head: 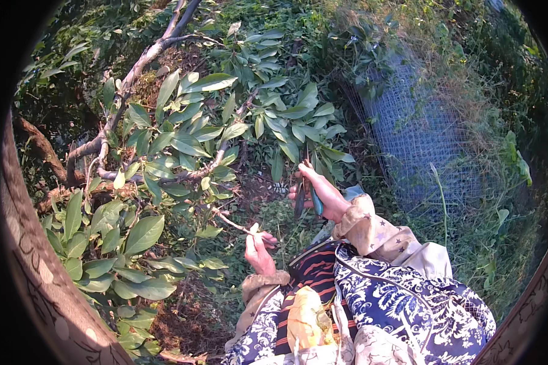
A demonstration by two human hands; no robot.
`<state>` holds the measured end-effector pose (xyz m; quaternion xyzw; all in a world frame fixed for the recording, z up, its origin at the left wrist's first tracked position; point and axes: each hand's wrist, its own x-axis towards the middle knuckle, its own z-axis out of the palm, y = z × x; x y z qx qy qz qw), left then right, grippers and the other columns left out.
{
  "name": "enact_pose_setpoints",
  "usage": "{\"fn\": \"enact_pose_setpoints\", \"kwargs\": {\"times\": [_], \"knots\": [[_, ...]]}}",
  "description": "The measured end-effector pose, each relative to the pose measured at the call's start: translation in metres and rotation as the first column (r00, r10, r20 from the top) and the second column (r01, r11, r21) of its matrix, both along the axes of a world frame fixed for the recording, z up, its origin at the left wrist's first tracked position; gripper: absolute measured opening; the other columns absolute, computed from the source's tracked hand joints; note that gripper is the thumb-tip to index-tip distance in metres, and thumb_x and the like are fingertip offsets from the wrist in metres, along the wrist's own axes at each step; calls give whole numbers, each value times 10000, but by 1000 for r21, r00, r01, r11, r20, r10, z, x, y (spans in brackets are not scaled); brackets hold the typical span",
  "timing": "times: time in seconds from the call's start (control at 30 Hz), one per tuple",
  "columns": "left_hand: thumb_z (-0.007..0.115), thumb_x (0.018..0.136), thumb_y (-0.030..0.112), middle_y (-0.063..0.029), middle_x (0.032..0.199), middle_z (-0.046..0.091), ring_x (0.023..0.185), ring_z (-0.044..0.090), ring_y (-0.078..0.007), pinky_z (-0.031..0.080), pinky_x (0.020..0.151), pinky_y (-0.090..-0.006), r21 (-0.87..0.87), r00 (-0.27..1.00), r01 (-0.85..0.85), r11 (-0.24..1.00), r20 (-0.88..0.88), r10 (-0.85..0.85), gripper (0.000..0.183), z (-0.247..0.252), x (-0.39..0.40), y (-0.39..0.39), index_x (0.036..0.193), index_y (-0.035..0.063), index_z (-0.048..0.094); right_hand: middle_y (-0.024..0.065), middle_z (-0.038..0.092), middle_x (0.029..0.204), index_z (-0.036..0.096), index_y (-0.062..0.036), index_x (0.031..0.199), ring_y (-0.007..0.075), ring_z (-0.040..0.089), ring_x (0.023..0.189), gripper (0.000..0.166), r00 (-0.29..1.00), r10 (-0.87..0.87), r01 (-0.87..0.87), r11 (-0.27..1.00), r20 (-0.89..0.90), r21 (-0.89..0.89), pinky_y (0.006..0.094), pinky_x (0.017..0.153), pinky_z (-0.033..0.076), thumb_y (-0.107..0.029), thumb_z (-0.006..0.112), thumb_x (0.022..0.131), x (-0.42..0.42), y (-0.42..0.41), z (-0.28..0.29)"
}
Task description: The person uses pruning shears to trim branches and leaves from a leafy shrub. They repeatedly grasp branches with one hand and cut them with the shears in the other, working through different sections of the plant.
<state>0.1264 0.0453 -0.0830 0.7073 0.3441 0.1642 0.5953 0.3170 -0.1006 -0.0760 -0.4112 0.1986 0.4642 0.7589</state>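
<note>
Near the lower middle, my left hand [260,253] pinches the tip of a thin bare twig [230,222] between thumb and fingers. The twig runs up and left towards the leafy branches. Higher and to the right, my right hand [322,191] holds a pair of pruning shears [316,200] with dark and teal handles. The blades point up at a cluster of green leaves [297,123]; the leaves partly cover the blades, so I cannot tell whether they touch a stem. A yellowish cloth or bag [307,317] lies at my waist.
A forked tree limb [134,75] rises from the left to the top. Large leaves [144,237] hang at the lower left. A roll of wire mesh [415,123] lies among weeds on the right, with a tall green stalk [442,200] below it. Low plants cover much ground.
</note>
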Motion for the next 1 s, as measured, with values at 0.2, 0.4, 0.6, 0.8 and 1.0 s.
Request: {"fn": "enact_pose_setpoints", "kwargs": {"times": [0.2, 0.4, 0.6, 0.8, 1.0], "knots": [[424, 1042, 226, -38, 836, 626, 673, 614, -119, 478, 578, -245, 25, 999, -7, 1000, -34, 8, 350, 7, 0, -6, 1289, 23, 567, 56, 647, 897, 561, -94, 1123, 163, 654, 796, 505, 974, -165, 188, 971, 158, -149, 318, 649, 469, -559, 551, 925, 15, 28, -30], [419, 1045, 218, -34, 835, 621, 667, 606, -112, 472, 562, -237, 54, 999, -24, 998, -40, 26, 346, 4, -4, -5, 1291, 26, 568, 64, 577, 913, 570, -4, 1062, 166, 569, 740, 556, 967, -185, 209, 969, 177, -130, 327, 670, 445, -540, 566, 915, 14, 28, -23], [433, 1041, 229, -31, 836, 618, 661, 597, -104, 469, 553, -230, 21, 998, -54, 998, -22, 54, 354, 5, -1, -12, 1300, 26, 564, 70, 574, 773, 534, -37, 1074, 172, 566, 651, 352, 951, -275, 286, 956, 140, -63, 332, 587, 487, -353, 586, 928, 58, 30, -27], [434, 1039, 231, -32, 829, 625, 657, 597, -102, 463, 549, -226, 12, 995, -97, 995, -21, 97, 358, 9, -2, -7, 1292, 12, 560, 52, 557, 724, 526, -61, 1089, 167, 549, 582, 181, 974, -177, 169, 983, 142, 70, 344, 539, 499, -195, 504, 970, 37, 20, -46], [431, 1040, 228, -31, 824, 634, 650, 595, -99, 460, 543, -225, 17, 985, -164, 986, -52, 164, 356, 9, 2, -8, 1289, 7, 559, 13, 519, 703, 510, -72, 1099, 124, 512, 574, 182, 981, -41, 32, 998, 189, 49, 295, 525, 455, -201, 506, 969, 36, 0, -42]]}}
